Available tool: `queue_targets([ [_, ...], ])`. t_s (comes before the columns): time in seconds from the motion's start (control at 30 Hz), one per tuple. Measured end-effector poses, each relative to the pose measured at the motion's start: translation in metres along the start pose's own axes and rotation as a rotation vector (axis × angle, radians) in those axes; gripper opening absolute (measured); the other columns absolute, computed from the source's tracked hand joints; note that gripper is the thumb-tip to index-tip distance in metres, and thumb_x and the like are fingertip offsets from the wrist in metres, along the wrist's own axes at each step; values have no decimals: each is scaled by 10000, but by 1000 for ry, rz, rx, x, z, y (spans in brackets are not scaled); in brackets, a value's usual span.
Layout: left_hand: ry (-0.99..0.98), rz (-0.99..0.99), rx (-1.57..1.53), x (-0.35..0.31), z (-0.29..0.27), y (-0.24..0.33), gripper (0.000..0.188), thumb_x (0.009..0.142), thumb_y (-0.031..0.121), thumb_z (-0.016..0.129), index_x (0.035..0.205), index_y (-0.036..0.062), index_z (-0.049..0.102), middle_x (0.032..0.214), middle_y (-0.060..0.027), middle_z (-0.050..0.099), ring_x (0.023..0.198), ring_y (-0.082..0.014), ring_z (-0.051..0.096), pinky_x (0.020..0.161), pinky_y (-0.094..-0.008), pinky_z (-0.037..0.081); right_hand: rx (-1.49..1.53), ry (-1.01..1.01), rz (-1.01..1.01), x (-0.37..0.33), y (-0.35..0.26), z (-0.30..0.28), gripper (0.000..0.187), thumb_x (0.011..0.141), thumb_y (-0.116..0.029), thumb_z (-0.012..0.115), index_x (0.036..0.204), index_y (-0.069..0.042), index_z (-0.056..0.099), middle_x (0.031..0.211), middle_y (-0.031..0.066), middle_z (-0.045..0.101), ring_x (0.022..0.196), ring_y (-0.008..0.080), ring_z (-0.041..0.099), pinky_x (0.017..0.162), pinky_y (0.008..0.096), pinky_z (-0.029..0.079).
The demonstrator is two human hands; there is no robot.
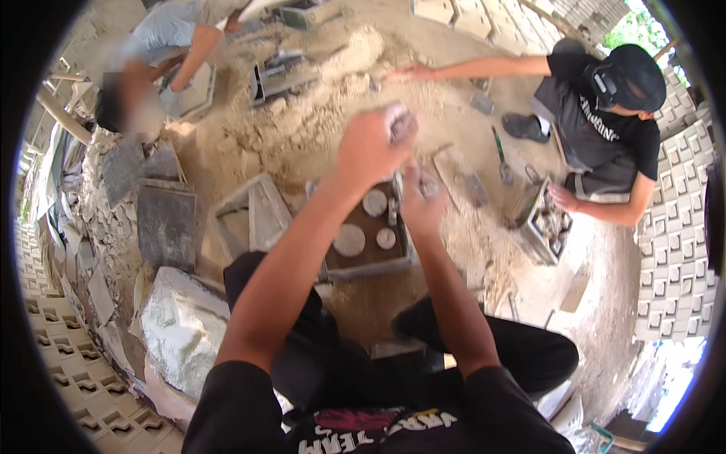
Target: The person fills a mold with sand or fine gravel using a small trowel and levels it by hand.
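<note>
Three pale discs [349, 240] are lying inside the frame [370, 268]. Left hand [378, 140] is curling above its far edge, right hand [423, 200] near its far right corner; cannot tell if either is gripping anything. Co-worker's hand [561, 198] is touching a box [532, 244] rightward.

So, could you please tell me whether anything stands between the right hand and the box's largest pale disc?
A narrow pale piece and a smaller disc lie roughly between the right hand and the largest disc, but nothing visible covers it.
</note>
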State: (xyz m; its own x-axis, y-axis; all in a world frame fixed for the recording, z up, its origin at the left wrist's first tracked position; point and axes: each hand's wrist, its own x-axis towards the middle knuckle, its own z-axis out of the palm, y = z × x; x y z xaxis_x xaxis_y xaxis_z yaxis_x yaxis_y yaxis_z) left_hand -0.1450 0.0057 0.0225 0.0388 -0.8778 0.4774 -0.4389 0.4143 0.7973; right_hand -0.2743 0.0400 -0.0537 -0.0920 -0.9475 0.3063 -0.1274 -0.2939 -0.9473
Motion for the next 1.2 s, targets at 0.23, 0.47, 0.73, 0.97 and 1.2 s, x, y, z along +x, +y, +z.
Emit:
queue_targets([
  [0.23,-22,-15,48,-1,1,5,343,928,310,632,790,-3,616,553,-55,508,497,-135,418,491,-318,372,152,-29,210,20,-12,-10,304,951,-190,639,757,44,627,663,-46,532,653,60,452,582,275,407],
  [0.47,33,23,49,-3,-10,-5,356,930,328,624,810,-6,637,581,-49,573,505,-118,477,510,-298,401,180,221,181,-8,-25,6,355,990,-244,586,791,39,666,659,-31,539,676,74,453,593,286,408],
  [0.73,10,-34,56,-3,-28,1,389,933,367,613,785,8,635,628,-60,638,534,-104,518,524,-288,412,-12,105,231,-15,-8,16,518,1008,-332,557,646,39,542,534,-1,455,563,71,370,495,320,319],
  [0.97,105,-66,50,4,-50,-9,415,939,382,600,746,16,617,608,-33,608,544,-85,508,529,-276,404,-16,3,86,-40,12,34,423,986,-250,601,654,1,522,548,-2,430,561,74,376,493,311,318],
  [1.2,161,-101,-48,9,-51,-18,388,935,356,606,743,19,620,615,-19,607,548,-64,494,526,-261,400,-151,-30,-159,-16,48,46,367,961,-236,624,697,-18,492,575,62,460,568,144,394,528,340,365],
])
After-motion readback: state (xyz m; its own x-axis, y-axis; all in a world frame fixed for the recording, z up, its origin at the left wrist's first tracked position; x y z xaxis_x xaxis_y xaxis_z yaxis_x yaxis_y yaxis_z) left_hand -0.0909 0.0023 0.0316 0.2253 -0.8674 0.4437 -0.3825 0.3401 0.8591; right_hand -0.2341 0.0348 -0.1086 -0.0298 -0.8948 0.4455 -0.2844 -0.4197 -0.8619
